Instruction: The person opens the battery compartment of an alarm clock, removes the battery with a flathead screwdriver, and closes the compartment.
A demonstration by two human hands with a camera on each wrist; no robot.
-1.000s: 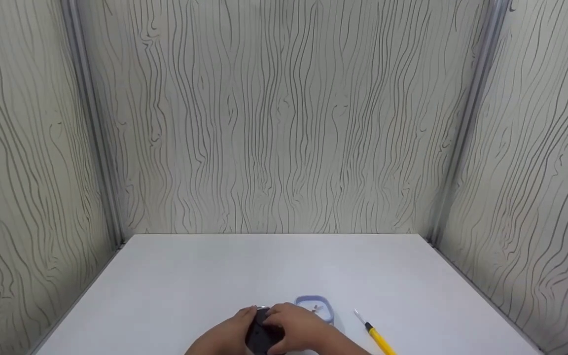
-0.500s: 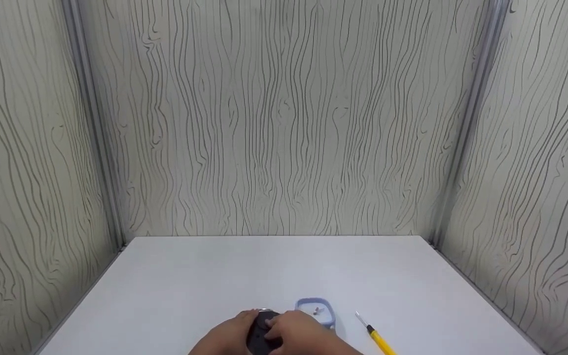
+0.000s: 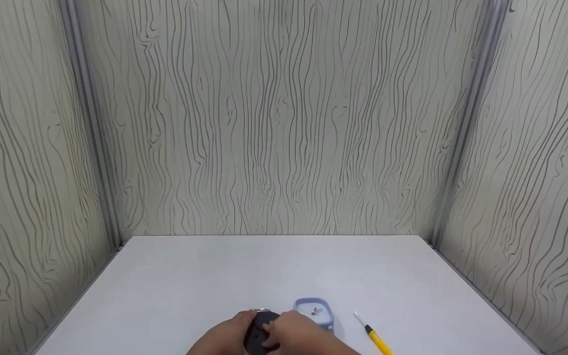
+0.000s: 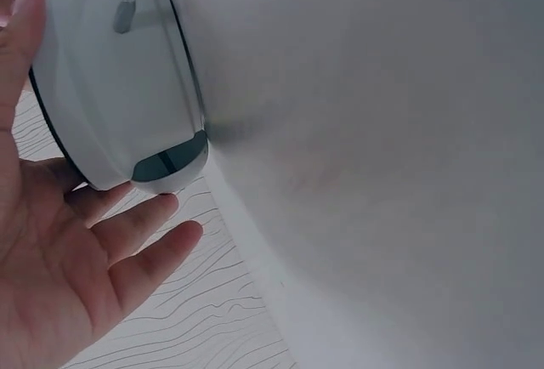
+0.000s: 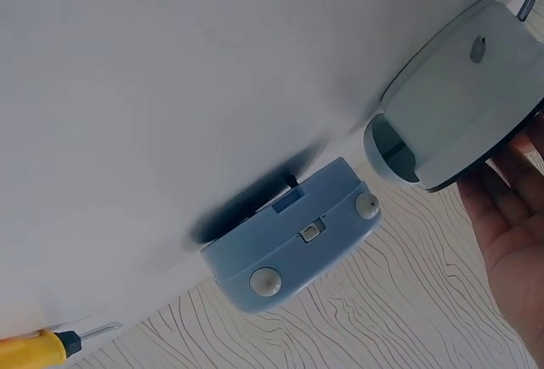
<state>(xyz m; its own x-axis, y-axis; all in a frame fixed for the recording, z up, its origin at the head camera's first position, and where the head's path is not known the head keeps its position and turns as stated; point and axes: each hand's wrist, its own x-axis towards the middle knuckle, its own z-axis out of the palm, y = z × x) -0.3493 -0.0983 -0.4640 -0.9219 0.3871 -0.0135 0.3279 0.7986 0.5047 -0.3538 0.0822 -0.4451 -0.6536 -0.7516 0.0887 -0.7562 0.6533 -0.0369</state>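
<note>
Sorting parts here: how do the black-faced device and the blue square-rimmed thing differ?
The device shows a black upper face, the blue thing a white one. The device has pale sides; the blue thing's are blue, with two white knobs. The left hand holds the device; the blue thing rests on the table. Both have rounded outlines.

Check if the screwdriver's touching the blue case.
Apart. The right wrist view shows a plain gap between the tip of the screwdriver and the blue case.
</note>
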